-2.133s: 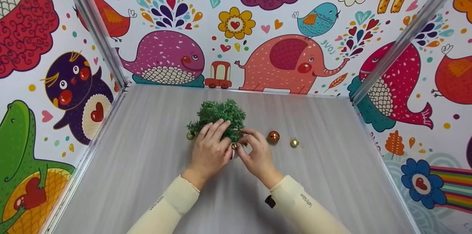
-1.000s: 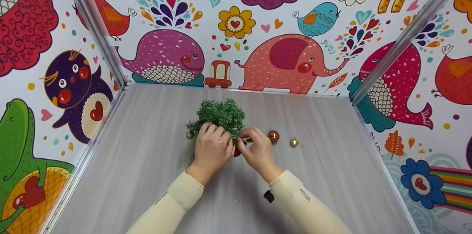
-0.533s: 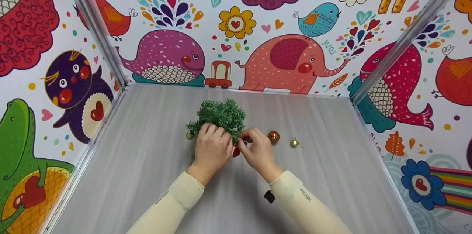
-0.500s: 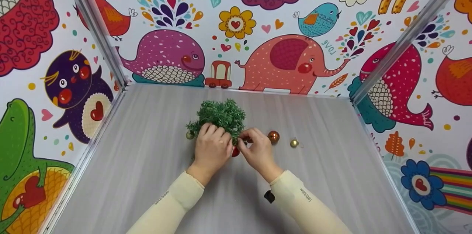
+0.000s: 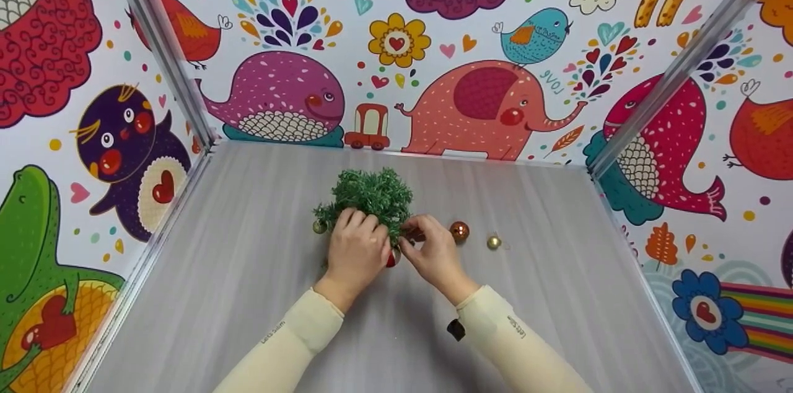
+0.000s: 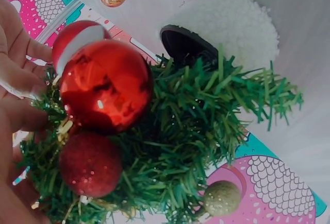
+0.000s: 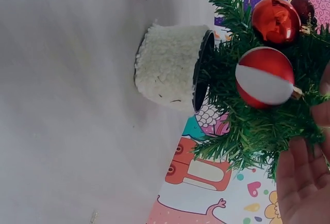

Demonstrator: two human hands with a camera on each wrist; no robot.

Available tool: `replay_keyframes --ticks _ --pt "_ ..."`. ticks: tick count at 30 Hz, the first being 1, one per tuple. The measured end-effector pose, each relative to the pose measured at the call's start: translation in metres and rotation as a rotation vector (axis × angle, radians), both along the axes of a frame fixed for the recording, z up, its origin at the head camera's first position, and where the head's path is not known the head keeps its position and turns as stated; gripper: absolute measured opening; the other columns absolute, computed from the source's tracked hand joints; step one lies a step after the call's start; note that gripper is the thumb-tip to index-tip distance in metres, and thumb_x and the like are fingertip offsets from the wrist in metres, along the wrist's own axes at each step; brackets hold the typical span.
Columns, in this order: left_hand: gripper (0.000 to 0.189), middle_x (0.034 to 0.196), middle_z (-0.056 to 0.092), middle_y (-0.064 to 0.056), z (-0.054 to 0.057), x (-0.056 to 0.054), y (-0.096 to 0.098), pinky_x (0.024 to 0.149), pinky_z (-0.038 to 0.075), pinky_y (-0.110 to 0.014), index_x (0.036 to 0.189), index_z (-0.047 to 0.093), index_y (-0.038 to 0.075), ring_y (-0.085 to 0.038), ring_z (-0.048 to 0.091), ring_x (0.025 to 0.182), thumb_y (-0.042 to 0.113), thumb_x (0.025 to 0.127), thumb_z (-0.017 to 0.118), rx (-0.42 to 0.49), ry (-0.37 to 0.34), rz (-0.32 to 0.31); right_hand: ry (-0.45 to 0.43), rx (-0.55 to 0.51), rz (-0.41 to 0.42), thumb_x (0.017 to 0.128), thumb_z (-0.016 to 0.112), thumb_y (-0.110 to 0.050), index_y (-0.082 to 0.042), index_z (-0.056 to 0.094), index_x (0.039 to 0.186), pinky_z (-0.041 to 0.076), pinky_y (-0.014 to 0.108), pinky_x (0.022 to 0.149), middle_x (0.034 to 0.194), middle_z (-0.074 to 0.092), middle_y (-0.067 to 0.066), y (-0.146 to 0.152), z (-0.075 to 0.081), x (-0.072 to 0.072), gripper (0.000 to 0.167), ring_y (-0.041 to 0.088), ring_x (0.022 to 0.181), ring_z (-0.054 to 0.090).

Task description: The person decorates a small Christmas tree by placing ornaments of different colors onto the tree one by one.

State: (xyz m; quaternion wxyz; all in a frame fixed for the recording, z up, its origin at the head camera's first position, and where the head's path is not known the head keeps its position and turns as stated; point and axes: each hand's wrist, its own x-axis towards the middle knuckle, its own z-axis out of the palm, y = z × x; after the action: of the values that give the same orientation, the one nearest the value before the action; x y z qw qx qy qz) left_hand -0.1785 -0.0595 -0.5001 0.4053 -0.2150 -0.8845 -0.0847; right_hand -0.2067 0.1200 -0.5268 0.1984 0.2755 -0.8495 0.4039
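A small artificial Christmas tree (image 5: 372,188) stands in a white fluffy pot (image 7: 170,67), hung with several baubles. Curled over the near branches, my left hand (image 5: 359,250) grips the tree. My right hand (image 5: 433,250) has thumb and forefinger together at the tree's right side, by the gold cap of a red-and-white Christmas bauble (image 7: 265,77); I cannot tell whether they pinch its loop or the twig. Beside that bauble hang a shiny red bauble (image 6: 105,85) and a glittery dark red one (image 6: 90,165). A gold glitter bauble (image 6: 221,198) hangs at the left.
To the right of the hands, a copper-coloured bauble (image 5: 459,231) and a small gold bauble (image 5: 494,242) with a thin loop lie on the grey wood-look table (image 5: 248,294). Cartoon-printed walls (image 5: 471,39) with metal corner rails enclose the table's back and sides.
My left hand's straighter fingers have curled down onto the near branches. The red-and-white bauble shifts and turns between the hands, while the right fingertips stay nearly in place.
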Motion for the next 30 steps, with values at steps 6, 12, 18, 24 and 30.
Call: replay_keyframes --ticks 6,12,18,24,30 --pt "0.009 0.078 0.064 -0.006 -0.003 0.002 -0.002 0.094 0.045 -0.048 0.075 0.072 0.010 -0.030 0.061 0.082 0.017 0.080 0.074 0.009 -0.006 -0.013 0.023 0.068 -0.020 0.086 0.077 -0.012 -0.012 0.063 0.117 0.056 0.031 0.075 0.109 0.064 0.000 0.001 0.000 0.002 0.034 0.014 0.089 0.066" --pt "0.006 0.086 0.064 -0.007 -0.003 0.002 -0.006 0.093 0.046 -0.047 0.077 0.071 0.010 -0.029 0.061 0.085 0.015 0.081 0.073 0.029 0.012 -0.078 0.039 0.072 -0.006 0.086 0.077 -0.014 -0.011 0.061 0.123 0.056 0.038 0.076 0.115 0.062 0.001 0.004 -0.002 0.004 0.041 0.016 0.095 0.064" --pt "0.020 0.109 0.065 -0.010 -0.004 0.005 -0.014 0.092 0.047 -0.046 0.096 0.073 0.010 -0.029 0.059 0.102 0.019 0.078 0.078 0.011 0.054 -0.094 0.088 0.085 0.000 0.085 0.078 -0.013 -0.010 0.060 0.126 0.056 0.037 0.075 0.117 0.062 0.002 0.016 -0.006 0.006 0.045 0.018 0.099 0.062" --pt "0.038 0.126 0.061 -0.013 -0.006 0.008 -0.020 0.094 0.046 -0.046 0.109 0.071 0.009 -0.031 0.057 0.114 0.024 0.076 0.082 0.042 0.060 -0.092 0.066 0.069 -0.010 0.084 0.080 -0.014 -0.010 0.061 0.124 0.055 0.034 0.074 0.116 0.062 0.002 0.028 -0.013 0.006 0.044 0.020 0.099 0.062" --pt "0.052 0.136 0.056 -0.014 -0.007 0.012 -0.027 0.097 0.045 -0.049 0.121 0.066 0.008 -0.033 0.055 0.120 0.032 0.077 0.082 0.101 0.007 -0.089 0.023 0.063 -0.010 0.084 0.079 -0.009 -0.006 0.060 0.125 0.056 0.041 0.074 0.116 0.062 0.004 0.039 -0.018 0.007 0.045 0.026 0.099 0.062"
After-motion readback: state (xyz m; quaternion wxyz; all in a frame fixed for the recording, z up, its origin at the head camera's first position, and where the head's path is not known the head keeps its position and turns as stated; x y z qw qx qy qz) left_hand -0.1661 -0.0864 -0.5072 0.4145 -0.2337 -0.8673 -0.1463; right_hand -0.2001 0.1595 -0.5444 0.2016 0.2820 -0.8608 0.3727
